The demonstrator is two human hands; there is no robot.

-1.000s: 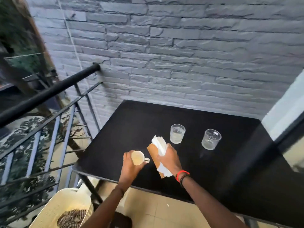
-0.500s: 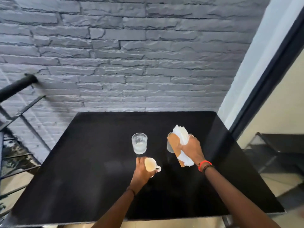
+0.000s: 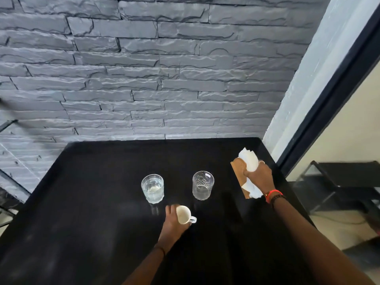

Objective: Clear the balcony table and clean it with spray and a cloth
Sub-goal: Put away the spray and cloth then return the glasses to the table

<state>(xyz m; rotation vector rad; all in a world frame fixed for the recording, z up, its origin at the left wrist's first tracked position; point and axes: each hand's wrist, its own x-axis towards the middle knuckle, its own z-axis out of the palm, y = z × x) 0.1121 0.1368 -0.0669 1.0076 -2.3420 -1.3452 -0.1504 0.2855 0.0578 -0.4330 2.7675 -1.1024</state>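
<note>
A black square table (image 3: 82,212) fills the lower view. Two clear glasses stand on it side by side: the left glass (image 3: 152,188) holds some water, the right glass (image 3: 203,185) is cut-patterned. My left hand (image 3: 172,223) holds a small white cup (image 3: 183,214) tilted above the table, just in front of the glasses. My right hand (image 3: 259,175) grips crumpled white napkins (image 3: 249,161) together with a flat brown wooden board (image 3: 238,171) over the table's right edge.
A grey stone-brick wall (image 3: 144,79) stands right behind the table. A dark door frame (image 3: 329,103) runs along the right. Beyond it a low black shelf (image 3: 339,182) sits on the floor. Part of a railing (image 3: 8,124) shows at far left.
The view has swung right, away from the railing. My right hand carried the napkins and board from beside the glasses to the table's right edge. My left hand still holds the cup.
</note>
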